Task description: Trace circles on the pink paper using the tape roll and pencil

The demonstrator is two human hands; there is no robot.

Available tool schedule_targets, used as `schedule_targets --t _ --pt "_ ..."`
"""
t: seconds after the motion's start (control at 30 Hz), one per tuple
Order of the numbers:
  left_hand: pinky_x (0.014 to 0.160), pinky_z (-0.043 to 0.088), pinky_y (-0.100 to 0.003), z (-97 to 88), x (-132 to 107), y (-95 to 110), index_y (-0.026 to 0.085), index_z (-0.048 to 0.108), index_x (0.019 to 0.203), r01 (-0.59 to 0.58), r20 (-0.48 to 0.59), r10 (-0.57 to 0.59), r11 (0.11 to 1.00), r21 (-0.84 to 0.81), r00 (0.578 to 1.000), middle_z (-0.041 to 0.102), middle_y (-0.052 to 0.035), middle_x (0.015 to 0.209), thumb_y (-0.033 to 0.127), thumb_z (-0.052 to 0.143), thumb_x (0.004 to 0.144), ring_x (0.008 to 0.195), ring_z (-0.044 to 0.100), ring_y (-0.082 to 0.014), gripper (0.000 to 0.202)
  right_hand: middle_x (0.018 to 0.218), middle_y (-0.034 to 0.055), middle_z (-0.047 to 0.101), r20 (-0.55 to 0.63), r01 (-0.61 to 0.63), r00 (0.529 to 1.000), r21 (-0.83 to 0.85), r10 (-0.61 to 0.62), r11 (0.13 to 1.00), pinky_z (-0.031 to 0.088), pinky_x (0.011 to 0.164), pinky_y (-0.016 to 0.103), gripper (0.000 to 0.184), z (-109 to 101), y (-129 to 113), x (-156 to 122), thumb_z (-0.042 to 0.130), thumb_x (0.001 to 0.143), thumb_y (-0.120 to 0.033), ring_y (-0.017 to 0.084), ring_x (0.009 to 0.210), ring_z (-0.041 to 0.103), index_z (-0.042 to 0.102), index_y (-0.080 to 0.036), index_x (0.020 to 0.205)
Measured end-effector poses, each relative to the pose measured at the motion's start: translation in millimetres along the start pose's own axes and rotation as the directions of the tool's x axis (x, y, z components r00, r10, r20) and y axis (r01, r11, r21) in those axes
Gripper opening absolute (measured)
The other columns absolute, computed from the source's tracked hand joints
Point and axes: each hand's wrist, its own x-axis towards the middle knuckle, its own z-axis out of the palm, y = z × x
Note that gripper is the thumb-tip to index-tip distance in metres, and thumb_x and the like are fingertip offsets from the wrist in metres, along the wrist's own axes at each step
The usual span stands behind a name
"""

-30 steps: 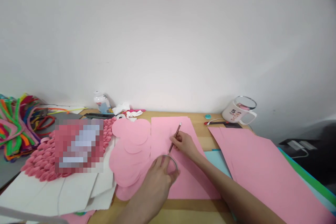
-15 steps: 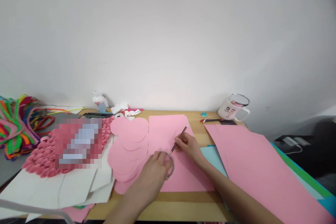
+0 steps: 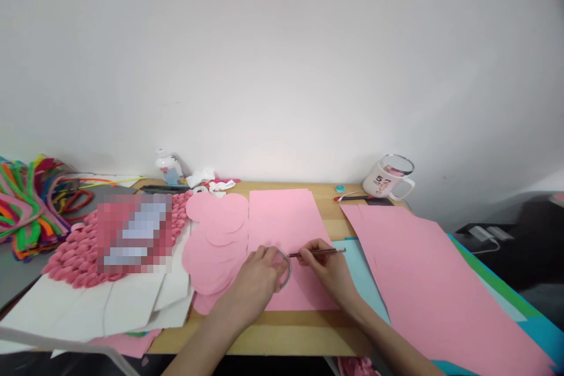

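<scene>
A pink sheet of paper (image 3: pixel 279 211) lies on the wooden desk in front of me. My left hand (image 3: pixel 259 275) presses a round, silver-rimmed disc (image 3: pixel 288 273) against it, fingers closed over the top and much of the disc hidden beneath them. Just to the right, my right hand (image 3: pixel 325 267) pinches a dark pencil (image 3: pixel 328 251). The pencil is tilted almost flat, its tip at the disc's upper right edge. Pink cut-out circles (image 3: pixel 215 258) overlap in a pile left of the sheet, partly behind my left forearm.
Larger pink sheets (image 3: pixel 432 282) cover the right side, over light blue paper (image 3: pixel 363 276). A white mug (image 3: pixel 384 179) and a small bottle (image 3: pixel 170 167) stand near the wall. Leftward are a pink braided piece (image 3: pixel 74 261), white sheets (image 3: pixel 88 311), scissors (image 3: pixel 79 201) and colourful pipe cleaners (image 3: pixel 30 205).
My right hand has turned and shifted slightly right and down. The pencil has swung from steep to nearly flat. My left hand still holds the disc in about the same place.
</scene>
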Motion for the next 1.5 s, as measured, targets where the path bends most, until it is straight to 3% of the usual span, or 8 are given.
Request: schedule_targets --t 0.27,0.5,0.77,1.03,1.5 --pt "0.085 0.04 -0.035 6.0 1 -4 0.022 0.062 0.106 -0.037 -0.077 0.038 0.999 0.021 0.996 0.053 -0.008 0.12 0.014 0.052 0.085 0.101 0.048 -0.0242 0.025 0.068 0.0034 0.064 -0.085 0.007 0.996 -0.041 -0.011 0.999 0.048 0.059 0.025 0.026 5 0 -58 0.059 0.081 -0.042 0.017 0.064 0.061 0.06 -0.018 0.073" --pt "0.085 0.04 -0.036 -4.9 2 2 0.021 0.062 0.108 0.024 0.006 -0.025 0.999 0.022 1.0 0.054 -0.0089 0.119 0.015 0.054 0.083 0.099 0.048 -0.0242 0.027 0.066 0.0021 0.061 -0.112 0.103 0.988 0.009 -0.102 0.995 0.048 0.055 0.022 0.021 24 5 -84 0.059 0.083 -0.036 0.015 0.06 0.059 0.059 -0.019 0.07" --pt "0.087 0.039 -0.036 -6.7 3 -2 0.021 0.063 0.102 0.017 0.039 -0.017 1.0 -0.015 0.999 0.053 -0.0078 0.121 0.015 0.053 0.082 0.099 0.048 -0.0235 0.023 0.075 0.003 0.062 0.009 0.244 0.97 0.051 -0.245 0.969 0.052 0.061 0.02 0.006 32 1 -87 0.057 0.084 -0.023 0.014 0.067 0.064 0.058 -0.019 0.08" --pt "0.084 0.04 -0.034 -8.0 2 0 0.021 0.062 0.101 0.026 0.015 -0.025 1.0 -0.018 1.0 0.054 -0.007 0.117 0.016 0.054 0.081 0.096 0.048 -0.0225 0.022 0.088 0.0055 0.063 0.132 0.427 0.897 -0.002 -0.423 0.904 0.053 0.071 0.022 0.01 37 5 -86 0.05 0.086 -0.014 0.015 0.083 0.065 0.056 -0.022 0.087" --pt "0.083 0.039 -0.036 -11.8 7 4 0.022 0.062 0.105 0.065 0.043 -0.064 0.998 -0.007 0.997 0.055 -0.0079 0.114 0.017 0.058 0.079 0.094 0.048 -0.0239 0.027 0.09 0.0063 0.064 0.12 0.296 0.952 -0.138 -0.281 0.945 0.054 0.074 0.025 0.011 2 -1 -81 0.049 0.09 -0.025 0.018 0.087 0.065 0.057 -0.022 0.083"
